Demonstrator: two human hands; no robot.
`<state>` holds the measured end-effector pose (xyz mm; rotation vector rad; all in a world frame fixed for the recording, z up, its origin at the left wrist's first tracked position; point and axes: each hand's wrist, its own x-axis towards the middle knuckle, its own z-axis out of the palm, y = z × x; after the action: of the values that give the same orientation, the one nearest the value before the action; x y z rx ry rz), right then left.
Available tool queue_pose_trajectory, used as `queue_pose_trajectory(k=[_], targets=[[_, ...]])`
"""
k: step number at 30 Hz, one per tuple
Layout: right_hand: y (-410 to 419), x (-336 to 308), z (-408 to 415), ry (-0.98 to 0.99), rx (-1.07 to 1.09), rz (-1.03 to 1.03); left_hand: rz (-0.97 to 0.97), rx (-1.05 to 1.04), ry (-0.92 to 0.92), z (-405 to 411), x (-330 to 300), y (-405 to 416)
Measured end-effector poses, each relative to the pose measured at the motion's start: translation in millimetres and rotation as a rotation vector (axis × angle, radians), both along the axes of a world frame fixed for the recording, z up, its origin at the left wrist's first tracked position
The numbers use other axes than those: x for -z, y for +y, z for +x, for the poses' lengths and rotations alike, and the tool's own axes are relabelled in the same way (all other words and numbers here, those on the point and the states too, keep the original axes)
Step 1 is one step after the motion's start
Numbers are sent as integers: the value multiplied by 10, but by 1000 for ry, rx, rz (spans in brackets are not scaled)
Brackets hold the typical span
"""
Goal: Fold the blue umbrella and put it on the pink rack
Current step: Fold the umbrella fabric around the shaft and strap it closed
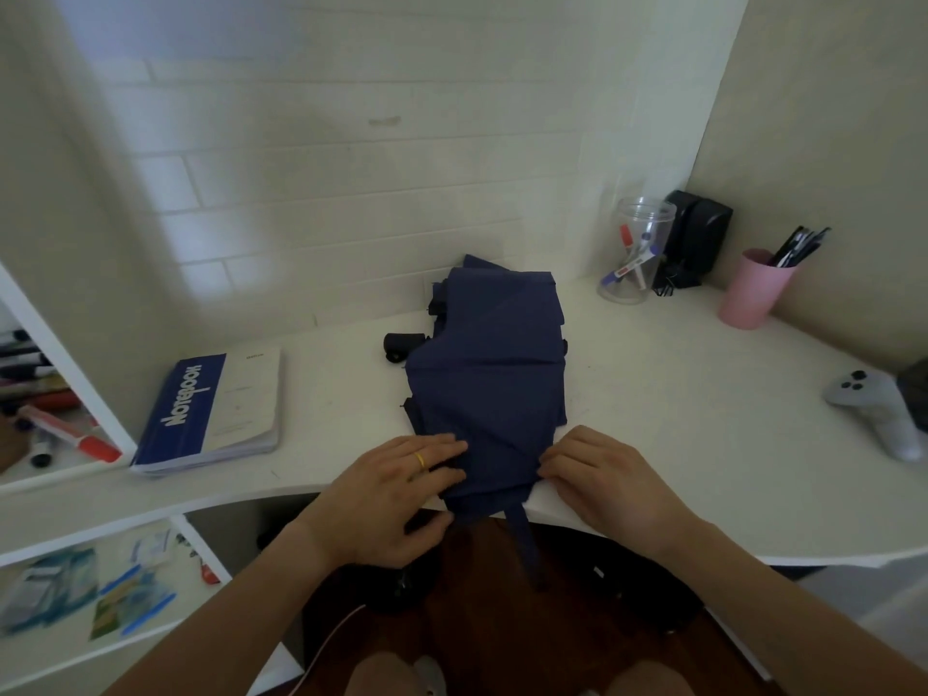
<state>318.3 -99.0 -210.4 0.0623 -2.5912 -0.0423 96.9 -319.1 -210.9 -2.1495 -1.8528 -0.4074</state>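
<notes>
Blue umbrella (494,374) flat on desk (678,394), long axis front-to-back, handle far.

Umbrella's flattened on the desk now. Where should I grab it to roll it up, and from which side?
Probably grip the blue umbrella at its near end, where the fabric narrows by the desk edge and the strap hangs off. Come from both sides: left hand and right hand already flank that end, fingers on the cloth. The black handle pokes out at the far left.

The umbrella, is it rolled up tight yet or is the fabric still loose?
Still loose. The umbrella is collapsed, but its canopy lies flat in broad panels on the desk, and the strap hangs unfastened off the edge.
</notes>
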Motion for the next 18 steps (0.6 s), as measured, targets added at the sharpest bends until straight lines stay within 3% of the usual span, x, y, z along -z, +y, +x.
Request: queue_pose_trajectory(k=[2, 4, 8, 11, 15, 18], targets=[[13, -8, -4, -26, 20, -17, -37, -79, -230, 44, -147, 77], [-1, -62, -9, -83, 32, -53, -41, -144, -296, 33, -225, 218], [-90, -275, -115, -106, 90, -178, -97, -100, 69, -68, -120, 371], [-178, -350, -398, -18, 142, -254, -148, -98, 62, -100, -77, 354], [-162, -97, -569, -427, 162, -210, -240, -139, -40, -125, 23, 278], [0, 3, -332, -579, 188, -172, -304, -163, -79, -152, 64, 203]])
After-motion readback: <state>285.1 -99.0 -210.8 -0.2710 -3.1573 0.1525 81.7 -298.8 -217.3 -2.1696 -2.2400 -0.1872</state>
